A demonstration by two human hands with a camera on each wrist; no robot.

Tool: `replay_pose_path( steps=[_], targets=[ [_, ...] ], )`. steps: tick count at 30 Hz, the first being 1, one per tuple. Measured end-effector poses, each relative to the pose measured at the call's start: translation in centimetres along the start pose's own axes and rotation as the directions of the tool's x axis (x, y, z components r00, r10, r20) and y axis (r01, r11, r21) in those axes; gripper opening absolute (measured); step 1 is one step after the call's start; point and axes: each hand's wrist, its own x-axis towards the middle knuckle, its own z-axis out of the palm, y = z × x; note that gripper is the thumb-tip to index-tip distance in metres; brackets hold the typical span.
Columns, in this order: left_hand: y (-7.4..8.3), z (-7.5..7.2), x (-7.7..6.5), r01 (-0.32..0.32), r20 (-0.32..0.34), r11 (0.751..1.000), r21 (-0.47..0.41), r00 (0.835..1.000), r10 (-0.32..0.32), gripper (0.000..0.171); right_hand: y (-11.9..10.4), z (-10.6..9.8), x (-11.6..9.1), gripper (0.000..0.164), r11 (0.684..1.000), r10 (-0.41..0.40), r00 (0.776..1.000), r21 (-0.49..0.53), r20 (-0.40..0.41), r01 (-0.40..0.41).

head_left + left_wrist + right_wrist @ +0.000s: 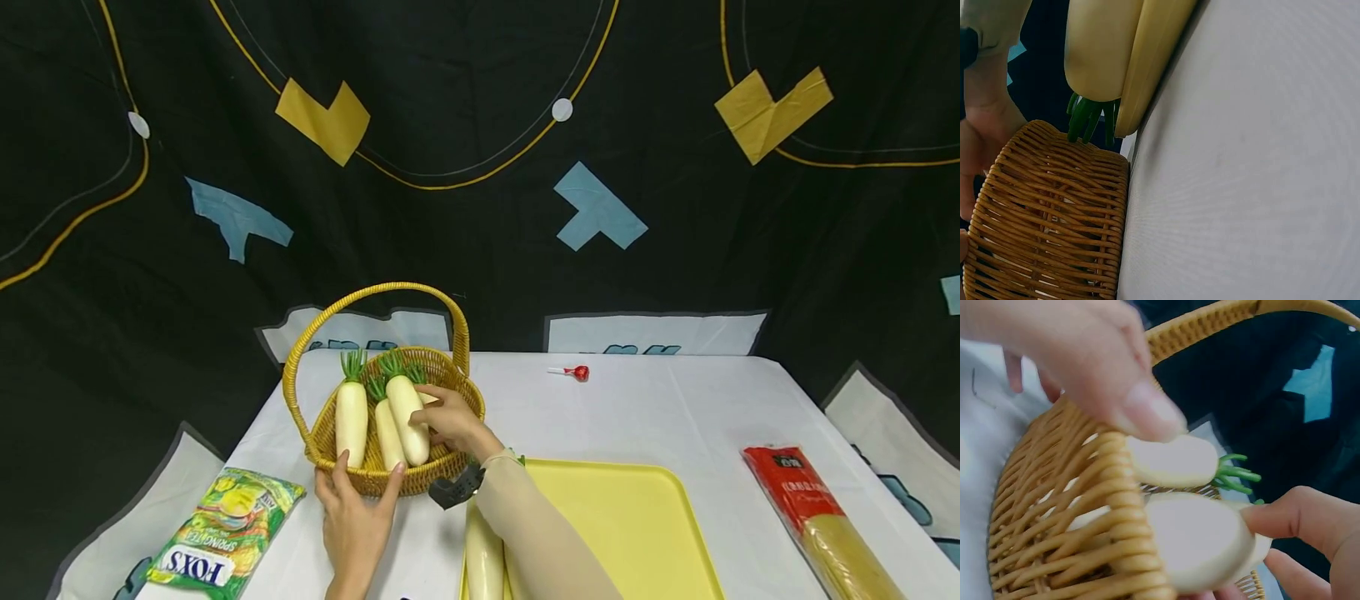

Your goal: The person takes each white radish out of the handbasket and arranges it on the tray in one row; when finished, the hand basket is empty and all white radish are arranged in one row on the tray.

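Observation:
A yellow-brown wicker basket (322,437) with a tall arched handle holds several white radishes with green tops. My right hand (450,421) reaches over its right side and grips one white radish (405,408); in the right wrist view, the thumb lies on this radish (1194,540) and fingertips show beneath it. At the near rim, my left hand (352,517) holds the basket, thumb and index finger spread apart. Other white radishes (351,425) lean inside, tops toward the back. The left wrist view shows the basket's woven wall (1054,212).
A yellow tray (615,525) lies at front right, with a white radish (483,554) at its left side, partly behind my right forearm. A green snack bag (225,533) is at left, a red-and-yellow food packet (817,525) at right, and a red lollipop (577,372) farther back.

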Motion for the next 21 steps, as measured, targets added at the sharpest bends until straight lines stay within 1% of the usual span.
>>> replay_pose_path(
  steps=[2, 7, 10, 15, 21],
  targets=[
    [0.0, 0.0, 0.0, -0.004, 0.004, 1.000, 0.003, 1.000, 0.004, 0.093, -0.1, -0.4, -0.2, 0.059, 1.000, -0.002, 1.000, 0.025, 0.015, 0.002],
    [0.0, 0.0, 0.1, -0.014, 0.002, 1.000, 0.006, 1.000, 0.014, 0.093, -0.8, -1.6, -1.0, 0.058, 1.000, -0.024, 0.999, 0.019, 0.035, 0.023],
    [0.1, 0.0, 0.1, -0.013, 0.010, 1.000, 0.000, 1.000, 0.013, 0.094, -1.2, -2.5, -1.9, 0.058, 0.998, -0.054, 0.997, 0.037, 0.051, 0.052],
    [0.1, 0.0, 0.1, -0.006, 0.022, 1.000, 0.001, 1.000, 0.006, 0.094, -1.9, -4.4, -4.0, 0.058, 0.992, -0.102, 0.992, 0.088, 0.072, 0.096],
    [0.2, 0.0, 0.1, -0.011, 0.010, 1.000, -0.007, 1.000, 0.011, 0.094, -1.9, -6.7, -6.7, 0.061, 0.986, -0.151, 0.985, 0.080, 0.080, 0.145]
  ],
)
